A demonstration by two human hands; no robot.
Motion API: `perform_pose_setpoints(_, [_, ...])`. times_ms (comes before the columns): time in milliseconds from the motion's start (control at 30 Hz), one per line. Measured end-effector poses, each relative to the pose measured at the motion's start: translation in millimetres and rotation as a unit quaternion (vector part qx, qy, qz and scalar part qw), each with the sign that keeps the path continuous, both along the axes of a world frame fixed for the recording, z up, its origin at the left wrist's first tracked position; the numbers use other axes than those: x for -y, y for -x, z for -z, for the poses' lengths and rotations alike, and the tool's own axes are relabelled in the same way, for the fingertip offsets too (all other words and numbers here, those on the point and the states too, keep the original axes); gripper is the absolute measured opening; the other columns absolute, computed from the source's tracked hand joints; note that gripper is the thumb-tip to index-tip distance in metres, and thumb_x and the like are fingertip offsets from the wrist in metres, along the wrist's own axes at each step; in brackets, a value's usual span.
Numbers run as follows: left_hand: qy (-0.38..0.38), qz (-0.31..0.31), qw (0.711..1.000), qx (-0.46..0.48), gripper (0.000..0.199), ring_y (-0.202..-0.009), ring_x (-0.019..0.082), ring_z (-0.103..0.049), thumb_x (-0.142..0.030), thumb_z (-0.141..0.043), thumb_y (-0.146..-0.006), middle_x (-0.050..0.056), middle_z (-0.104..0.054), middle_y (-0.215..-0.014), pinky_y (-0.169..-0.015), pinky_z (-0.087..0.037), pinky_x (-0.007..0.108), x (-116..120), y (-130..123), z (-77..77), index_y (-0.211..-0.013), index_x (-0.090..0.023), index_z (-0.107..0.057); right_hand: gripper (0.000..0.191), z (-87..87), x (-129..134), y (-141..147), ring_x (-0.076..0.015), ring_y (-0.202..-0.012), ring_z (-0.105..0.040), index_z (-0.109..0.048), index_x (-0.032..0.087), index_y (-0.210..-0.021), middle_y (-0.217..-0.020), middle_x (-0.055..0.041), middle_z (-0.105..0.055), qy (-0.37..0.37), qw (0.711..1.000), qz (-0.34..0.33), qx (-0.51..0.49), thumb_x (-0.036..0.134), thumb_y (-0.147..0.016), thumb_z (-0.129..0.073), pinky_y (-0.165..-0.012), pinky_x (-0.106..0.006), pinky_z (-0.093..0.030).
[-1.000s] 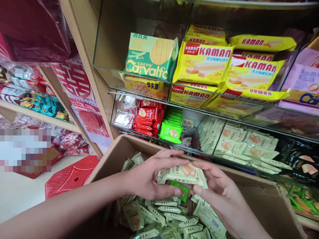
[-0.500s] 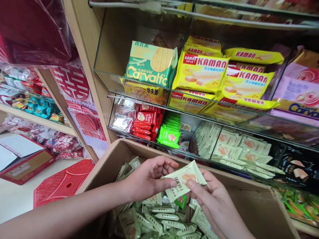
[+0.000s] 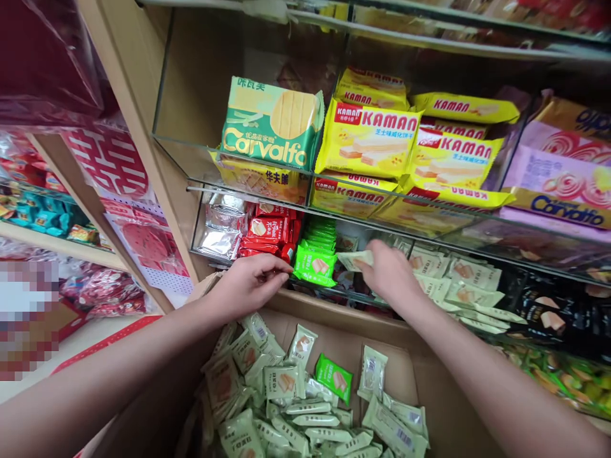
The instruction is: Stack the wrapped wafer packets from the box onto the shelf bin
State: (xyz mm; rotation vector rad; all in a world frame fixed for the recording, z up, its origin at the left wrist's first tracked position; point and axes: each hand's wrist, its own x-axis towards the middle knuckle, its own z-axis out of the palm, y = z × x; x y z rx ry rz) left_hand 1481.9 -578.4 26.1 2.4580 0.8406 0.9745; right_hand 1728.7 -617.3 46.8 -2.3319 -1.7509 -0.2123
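Note:
My right hand [image 3: 389,270] reaches into the lower shelf row, closed on a small pale-green cake packet [image 3: 354,260]. Beside it, at the shelf's front edge, lies a bright green packet [image 3: 315,266] in front of a stack of similar ones. My left hand [image 3: 252,283] is by that packet's left side, fingers curled together, with nothing visible in them; whether the fingertips touch the packet I cannot tell. Below both hands stands an open cardboard box [image 3: 396,337] holding many pale-green packets [image 3: 284,381] and a loose bright green packet [image 3: 334,380].
Red packets [image 3: 267,232] and silver packets [image 3: 218,242] fill the left of the lower row. Pale packets [image 3: 427,261] and black packets [image 3: 548,312] lie to the right. Above, a clear shelf front holds yellow wafer packs [image 3: 367,137] and a green wafer pack [image 3: 270,124].
My right hand has carried the pale packet up from over the box into the shelf. My left hand has let go of it and moved left and up. The view has shifted right.

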Motion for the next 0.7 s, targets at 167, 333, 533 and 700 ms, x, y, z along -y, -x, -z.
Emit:
perform_pose_setpoints(167, [0.007,0.001,1.000,0.010,0.015,-0.068,0.010,-0.058,-0.023,-0.050,-0.080,0.001,-0.064,-0.078,-0.062,-0.045,0.019,-4.0,0.3,10.6,-0.088,-0.016,-0.061,0.028,25.3,-81.9,-8.3,-0.0231,-0.090,-0.059,-0.055,0.008,-0.103,-0.099,-0.0155,-0.062,0.070,0.993,0.085,-0.042,0.025,-0.080,-0.052,-0.070,-0.031,-0.045])
perform_pose_setpoints(333, [-0.052,0.024,0.998,0.006,0.015,-0.067,0.010,-0.056,-0.019,-0.047,-0.082,0.002,-0.062,-0.075,-0.062,-0.044,0.021,-2.1,3.3,12.5,-0.087,-0.015,-0.061,0.030,41.8,-119.5,-24.4,-0.0178,-0.093,-0.056,-0.054,0.013,-0.105,-0.107,-0.0083,-0.057,0.094,0.988,0.107,-0.055,0.034,-0.084,-0.050,-0.080,-0.038,-0.046])
perform_pose_setpoints(533, [-0.076,0.033,0.996,-0.017,0.016,-0.069,0.012,-0.057,-0.017,-0.048,-0.081,0.004,-0.063,-0.075,-0.063,-0.044,0.023,-0.8,-0.4,11.2,-0.088,-0.015,-0.062,0.029,64.3,-134.3,-36.5,-0.0183,-0.093,-0.056,-0.053,0.013,-0.107,-0.108,-0.0083,-0.055,0.108,0.986,0.110,-0.063,0.029,-0.083,-0.052,-0.078,-0.038,-0.047])
perform_pose_setpoints(700, [-0.087,0.051,0.994,-0.042,0.016,-0.074,0.013,-0.057,-0.016,-0.048,-0.081,0.003,-0.065,-0.077,-0.067,-0.044,0.025,-0.3,-2.9,9.6,-0.090,-0.016,-0.061,0.028,75.2,-139.3,-44.6,-0.0183,-0.094,-0.055,-0.052,0.014,-0.108,-0.110,-0.0087,-0.055,0.091,0.986,0.118,-0.078,0.030,-0.084,-0.050,-0.079,-0.037,-0.047])
